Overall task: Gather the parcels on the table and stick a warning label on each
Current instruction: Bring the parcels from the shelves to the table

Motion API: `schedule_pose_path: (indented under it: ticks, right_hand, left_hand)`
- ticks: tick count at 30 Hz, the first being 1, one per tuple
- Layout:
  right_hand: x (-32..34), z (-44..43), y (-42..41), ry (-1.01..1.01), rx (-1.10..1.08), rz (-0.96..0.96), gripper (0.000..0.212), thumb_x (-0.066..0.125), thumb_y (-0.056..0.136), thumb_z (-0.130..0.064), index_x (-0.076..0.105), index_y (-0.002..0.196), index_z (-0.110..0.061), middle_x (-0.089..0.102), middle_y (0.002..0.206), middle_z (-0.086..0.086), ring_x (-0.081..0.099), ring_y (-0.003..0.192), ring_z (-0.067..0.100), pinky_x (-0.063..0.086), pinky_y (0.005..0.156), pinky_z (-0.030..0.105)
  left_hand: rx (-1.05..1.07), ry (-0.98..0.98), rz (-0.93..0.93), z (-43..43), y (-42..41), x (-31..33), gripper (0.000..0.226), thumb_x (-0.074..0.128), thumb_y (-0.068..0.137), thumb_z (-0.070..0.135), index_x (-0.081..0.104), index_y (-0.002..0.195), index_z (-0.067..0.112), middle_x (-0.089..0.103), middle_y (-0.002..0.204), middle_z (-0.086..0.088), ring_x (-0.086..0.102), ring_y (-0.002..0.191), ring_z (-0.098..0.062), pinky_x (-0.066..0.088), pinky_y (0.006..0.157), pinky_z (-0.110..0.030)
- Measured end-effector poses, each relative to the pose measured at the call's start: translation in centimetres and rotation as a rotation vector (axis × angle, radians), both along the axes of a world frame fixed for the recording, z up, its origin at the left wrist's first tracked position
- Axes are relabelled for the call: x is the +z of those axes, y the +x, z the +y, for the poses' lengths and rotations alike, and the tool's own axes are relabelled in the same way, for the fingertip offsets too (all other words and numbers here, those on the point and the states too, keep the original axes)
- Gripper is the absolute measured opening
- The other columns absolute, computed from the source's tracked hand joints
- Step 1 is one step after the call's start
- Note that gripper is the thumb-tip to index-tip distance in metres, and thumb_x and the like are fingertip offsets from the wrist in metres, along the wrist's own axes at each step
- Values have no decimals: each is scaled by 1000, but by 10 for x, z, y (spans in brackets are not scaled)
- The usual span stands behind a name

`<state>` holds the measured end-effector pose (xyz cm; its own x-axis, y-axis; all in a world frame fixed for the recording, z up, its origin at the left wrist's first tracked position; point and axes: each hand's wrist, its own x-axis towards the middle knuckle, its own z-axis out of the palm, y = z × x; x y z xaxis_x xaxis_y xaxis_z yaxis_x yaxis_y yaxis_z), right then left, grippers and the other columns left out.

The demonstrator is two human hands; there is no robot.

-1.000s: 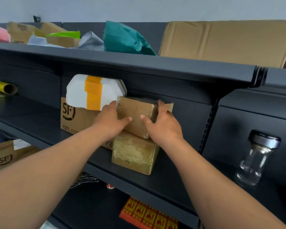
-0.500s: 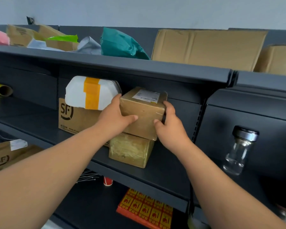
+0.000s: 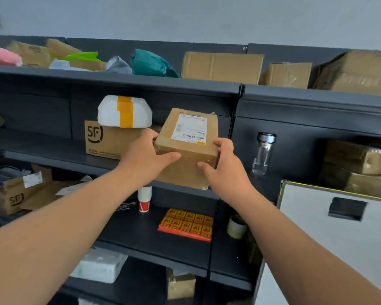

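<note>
I hold a brown cardboard parcel with a white shipping label on top, in front of the middle shelf of a dark rack. My left hand grips its left side with the thumb across the front face. Gripping its right side is my right hand. A sheet of orange-and-yellow warning labels lies on the shelf below. An SF cardboard box stands on the middle shelf behind my left hand, with a white parcel banded in orange tape on top. The held parcel hides whatever stands behind it.
A glass jar stands right of the parcel. Stacked paper cups and a tape roll flank the label sheet. More boxes and bags fill the top shelf. A white container stands at the lower right.
Both hands have lifted the labelled parcel off the taped box beneath it and drawn it out from the shelf toward me. The view has tilted down and pulled back, showing lower shelves.
</note>
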<state>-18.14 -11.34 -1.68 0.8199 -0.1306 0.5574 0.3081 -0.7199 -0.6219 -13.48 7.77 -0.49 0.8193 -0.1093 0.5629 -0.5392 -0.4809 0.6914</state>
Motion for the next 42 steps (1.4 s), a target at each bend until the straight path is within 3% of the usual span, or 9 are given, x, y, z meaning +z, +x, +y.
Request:
schedule_pose_path:
  ticks: [6, 11, 15, 19, 23, 28, 33, 42]
  right_hand:
    - [-41, 7, -110, -23, -83, 74, 83, 62, 89, -29, 1, 141, -47, 47, 116, -18, 53, 94, 7, 50, 74, 25]
    - [-58, -12, -189, -7, -175, 119, 74, 65, 86, -33, 16, 141, -37, 49, 113, -21, 53, 93, 7, 50, 74, 24]
    - [-70, -34, -245, 33, -262, 129, 63, 65, 86, -38, 24, 133, -38, 44, 109, -25, 49, 93, 5, 44, 69, 15]
    - [-87, -65, -298, 51, -392, 172, 62, 65, 83, -39, 28, 133, -33, 48, 109, -19, 51, 94, 9, 47, 74, 26]
    - [-109, -106, -354, 118, -544, 235, 61, 69, 77, -37, 36, 128, -29, 50, 92, -23, 54, 89, 9, 44, 73, 26]
    - [-140, -171, -415, 193, -694, 375, 66, 71, 75, -39, 38, 131, -24, 47, 88, -20, 55, 89, 11, 47, 74, 27]
    - [-175, -245, -447, 267, -765, 460, 70, 74, 75, -39, 37, 132, -24, 55, 101, -12, 58, 92, 11, 53, 75, 28]
    - [-247, -397, -448, 355, -771, 616, 79, 72, 78, -37, 26, 142, -24, 54, 113, -7, 51, 93, 10, 48, 74, 26]
  left_hand:
    - [-54, 61, 84, 3, -104, -34, 51, 77, 69, 46, 40, 103, 31, 54, 97, 17, 53, 87, -3, 44, 62, -25]
    - [-179, 83, 152, -22, -169, -51, 82, 75, 72, 44, 31, 139, 25, 51, 126, 13, 50, 113, -13, 47, 91, -37]
    - [-349, 101, 138, -53, -210, -64, 57, 73, 77, 39, 44, 126, 37, 57, 112, 20, 53, 102, -6, 46, 82, -29]
    - [-479, 156, 155, -96, -243, -81, 45, 71, 79, 38, 44, 115, 43, 56, 107, 22, 52, 95, -2, 45, 74, -24]
    - [-616, 241, 239, -153, -274, -104, 47, 72, 77, 40, 48, 118, 37, 61, 108, 18, 57, 96, -5, 50, 77, -28]
    - [-733, 345, 348, -234, -313, -139, 51, 70, 77, 42, 47, 121, 33, 60, 108, 15, 58, 98, -10, 51, 83, -33]
    - [-799, 429, 415, -319, -339, -176, 47, 68, 81, 41, 46, 121, 31, 60, 113, 10, 57, 97, -12, 45, 68, -21]
    - [-787, 561, 534, -476, -338, -241, 46, 65, 83, 36, 44, 123, 31, 58, 116, 11, 55, 99, -12, 46, 78, -27]
